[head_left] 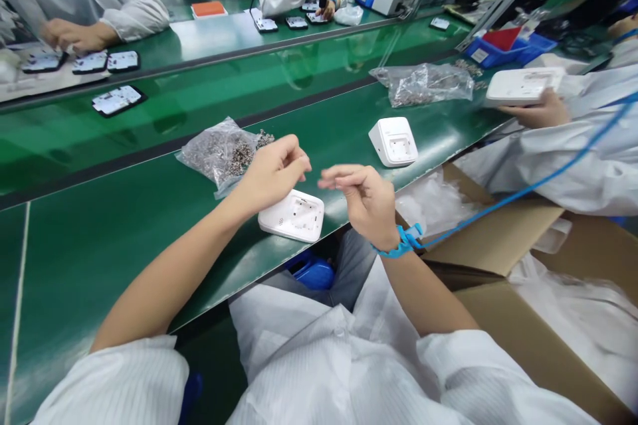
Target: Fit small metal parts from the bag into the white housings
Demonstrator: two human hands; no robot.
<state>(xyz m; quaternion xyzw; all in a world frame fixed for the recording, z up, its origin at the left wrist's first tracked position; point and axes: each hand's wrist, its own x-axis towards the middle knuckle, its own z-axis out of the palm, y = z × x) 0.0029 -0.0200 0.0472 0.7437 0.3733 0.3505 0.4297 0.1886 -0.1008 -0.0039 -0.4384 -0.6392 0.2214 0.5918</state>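
Note:
My left hand (277, 171) is closed above a white plastic device housing (294, 216), thumb and fingers drawn together; anything in them is too small to make out. The housing lies near the bench's front edge, its recessed side up, partly covered by my left wrist. Just to the right, my right hand (367, 202) hovers with fingers and thumb pressed together toward the left hand; I cannot see what is between them. The hands are apart. A clear plastic bag of small metal parts (232, 153) lies behind my left hand, some parts spilling from its opening.
Another white housing (395, 141) stands right on the green bench (124, 212). A second parts bag (428, 83) lies farther back. Blue wrist-strap cord (538, 182) runs right, over an open cardboard box (478, 246). A co-worker's hand (541, 111) holds a white housing; others work across the bench.

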